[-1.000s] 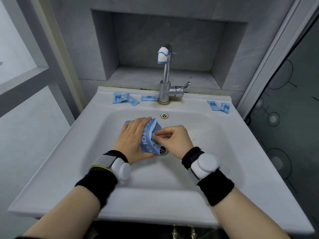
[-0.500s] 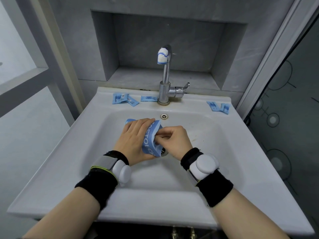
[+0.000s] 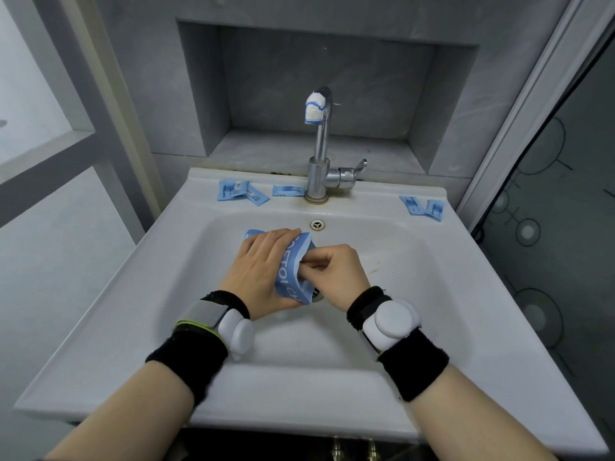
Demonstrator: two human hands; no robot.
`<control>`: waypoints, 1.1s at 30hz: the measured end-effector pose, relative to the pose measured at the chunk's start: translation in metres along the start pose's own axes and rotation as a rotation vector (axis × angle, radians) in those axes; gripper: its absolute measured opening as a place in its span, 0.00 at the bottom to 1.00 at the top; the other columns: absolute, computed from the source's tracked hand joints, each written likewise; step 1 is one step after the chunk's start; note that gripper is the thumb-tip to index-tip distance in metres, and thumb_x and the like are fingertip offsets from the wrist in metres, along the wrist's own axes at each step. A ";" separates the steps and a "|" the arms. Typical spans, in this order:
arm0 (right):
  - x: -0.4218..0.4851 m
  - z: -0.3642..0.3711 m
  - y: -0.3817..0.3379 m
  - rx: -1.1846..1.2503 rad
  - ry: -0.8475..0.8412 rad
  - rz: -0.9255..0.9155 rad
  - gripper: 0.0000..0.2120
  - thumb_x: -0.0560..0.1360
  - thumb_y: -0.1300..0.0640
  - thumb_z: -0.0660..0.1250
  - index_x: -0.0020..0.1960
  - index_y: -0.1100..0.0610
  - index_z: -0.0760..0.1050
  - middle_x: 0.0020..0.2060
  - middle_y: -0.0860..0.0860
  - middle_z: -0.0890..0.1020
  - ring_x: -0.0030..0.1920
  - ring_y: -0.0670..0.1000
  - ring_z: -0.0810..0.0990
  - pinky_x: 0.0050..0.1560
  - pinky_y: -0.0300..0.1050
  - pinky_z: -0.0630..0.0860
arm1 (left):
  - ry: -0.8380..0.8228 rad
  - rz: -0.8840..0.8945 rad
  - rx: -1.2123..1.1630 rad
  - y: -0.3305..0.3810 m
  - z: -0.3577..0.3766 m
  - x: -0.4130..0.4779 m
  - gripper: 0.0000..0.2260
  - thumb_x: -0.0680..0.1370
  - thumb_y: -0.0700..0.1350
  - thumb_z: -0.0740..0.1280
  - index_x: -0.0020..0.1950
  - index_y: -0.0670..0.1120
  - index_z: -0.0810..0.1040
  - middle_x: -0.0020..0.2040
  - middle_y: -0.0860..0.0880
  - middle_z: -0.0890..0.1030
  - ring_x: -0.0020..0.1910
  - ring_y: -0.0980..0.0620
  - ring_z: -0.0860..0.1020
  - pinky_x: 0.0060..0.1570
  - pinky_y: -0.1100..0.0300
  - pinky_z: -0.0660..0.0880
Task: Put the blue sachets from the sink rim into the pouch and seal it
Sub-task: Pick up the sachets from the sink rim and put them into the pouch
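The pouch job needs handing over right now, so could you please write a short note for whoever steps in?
Left hand: grips the blue pouch over the sink basin.
Right hand: fingers pinch at the pouch's mouth.
Sachets on the rim: three left of the tap, two at right.
Done: pouch in hand; any sachets inside are hidden.
Left: load all five, seal.

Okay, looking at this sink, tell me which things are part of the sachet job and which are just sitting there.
Part of the job:
- blue pouch, gripped by the left hand, the right hand at its opening
- three sachets left of the tap
- two sachets at the right back corner
- sink rim

Just there:
- tap
- tap lever
- overflow hole
- wall niche
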State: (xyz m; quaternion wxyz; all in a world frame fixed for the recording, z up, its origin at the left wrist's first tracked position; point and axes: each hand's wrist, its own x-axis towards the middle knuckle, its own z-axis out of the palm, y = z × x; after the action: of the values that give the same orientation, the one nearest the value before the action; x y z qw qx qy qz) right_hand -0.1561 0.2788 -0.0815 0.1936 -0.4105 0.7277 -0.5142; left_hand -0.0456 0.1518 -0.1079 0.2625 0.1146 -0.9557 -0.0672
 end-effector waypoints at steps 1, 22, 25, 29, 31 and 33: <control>0.000 0.000 0.000 -0.008 -0.004 -0.004 0.08 0.71 0.63 0.71 0.49 0.59 0.84 0.44 0.52 0.86 0.44 0.47 0.85 0.51 0.44 0.81 | 0.000 -0.001 0.001 0.000 0.000 0.000 0.47 0.62 0.73 0.67 0.73 0.48 0.60 0.67 0.50 0.70 0.65 0.50 0.68 0.66 0.52 0.62; -0.001 0.000 0.001 -0.089 -0.032 -0.124 0.06 0.71 0.61 0.71 0.47 0.56 0.85 0.42 0.49 0.87 0.42 0.43 0.84 0.47 0.41 0.81 | -0.018 0.000 -0.014 0.003 -0.003 0.000 0.48 0.61 0.72 0.68 0.73 0.47 0.61 0.67 0.49 0.70 0.66 0.50 0.68 0.67 0.54 0.61; 0.000 0.000 0.001 -0.110 -0.037 -0.118 0.06 0.71 0.61 0.71 0.47 0.56 0.85 0.41 0.50 0.87 0.42 0.44 0.84 0.48 0.43 0.81 | -0.026 0.009 -0.015 0.004 -0.004 0.000 0.48 0.61 0.72 0.67 0.73 0.47 0.62 0.68 0.49 0.70 0.66 0.50 0.67 0.67 0.55 0.59; 0.000 0.002 0.001 -0.157 -0.043 -0.139 0.06 0.71 0.60 0.70 0.46 0.56 0.85 0.40 0.49 0.87 0.41 0.44 0.84 0.46 0.41 0.81 | -0.030 0.002 -0.024 0.005 -0.006 -0.001 0.48 0.61 0.72 0.67 0.73 0.46 0.62 0.67 0.49 0.70 0.66 0.50 0.67 0.67 0.57 0.58; 0.000 0.002 0.001 -0.164 -0.044 -0.146 0.06 0.71 0.61 0.70 0.46 0.56 0.85 0.40 0.49 0.87 0.41 0.44 0.84 0.45 0.39 0.80 | -0.035 -0.001 -0.022 0.006 -0.006 -0.001 0.48 0.61 0.72 0.67 0.73 0.46 0.62 0.67 0.49 0.70 0.66 0.50 0.67 0.67 0.58 0.57; 0.000 0.002 0.001 -0.161 -0.050 -0.144 0.06 0.71 0.61 0.70 0.45 0.56 0.85 0.40 0.49 0.86 0.41 0.44 0.83 0.45 0.39 0.80 | -0.036 -0.005 -0.021 0.006 -0.006 -0.001 0.48 0.61 0.71 0.68 0.73 0.46 0.62 0.67 0.49 0.70 0.66 0.49 0.68 0.67 0.57 0.58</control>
State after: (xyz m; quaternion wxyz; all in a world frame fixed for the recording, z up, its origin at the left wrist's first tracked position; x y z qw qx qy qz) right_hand -0.1548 0.2781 -0.0833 0.1408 -0.4886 0.7303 -0.4561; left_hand -0.0427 0.1573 -0.1018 0.2465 0.1128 -0.9592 -0.0799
